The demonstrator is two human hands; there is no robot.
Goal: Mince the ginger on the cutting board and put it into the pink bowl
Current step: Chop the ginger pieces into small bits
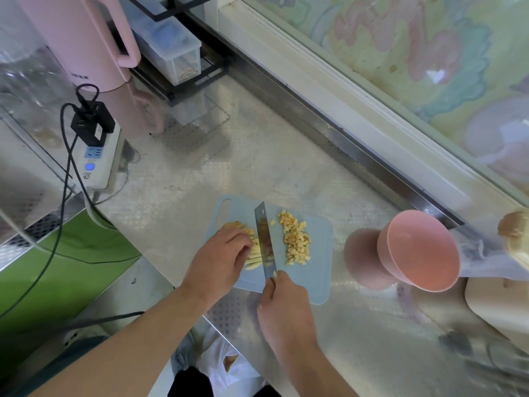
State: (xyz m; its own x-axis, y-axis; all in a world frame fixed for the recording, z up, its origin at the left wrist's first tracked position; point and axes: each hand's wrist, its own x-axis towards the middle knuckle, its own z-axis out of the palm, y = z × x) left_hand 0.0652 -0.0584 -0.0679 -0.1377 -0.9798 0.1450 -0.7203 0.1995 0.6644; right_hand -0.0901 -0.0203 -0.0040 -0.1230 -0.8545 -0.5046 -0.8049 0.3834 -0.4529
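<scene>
A pale blue cutting board (317,262) lies on the steel counter. A heap of diced ginger (296,239) sits on its right half. Ginger strips (253,257) lie on the left half, and my left hand (220,259) presses down on them with curled fingers. My right hand (286,305) grips the handle of a knife (264,239), whose blade stands edge-down on the board just right of the strips. The pink bowl (420,250) stands to the right of the board, empty.
A pink kettle (86,38) and a power strip (94,156) with black cables stand at the back left. A clear container (169,47) sits on a black rack. A bag with ginger root (515,233) lies at the right edge. A white bag (223,365) hangs below the counter.
</scene>
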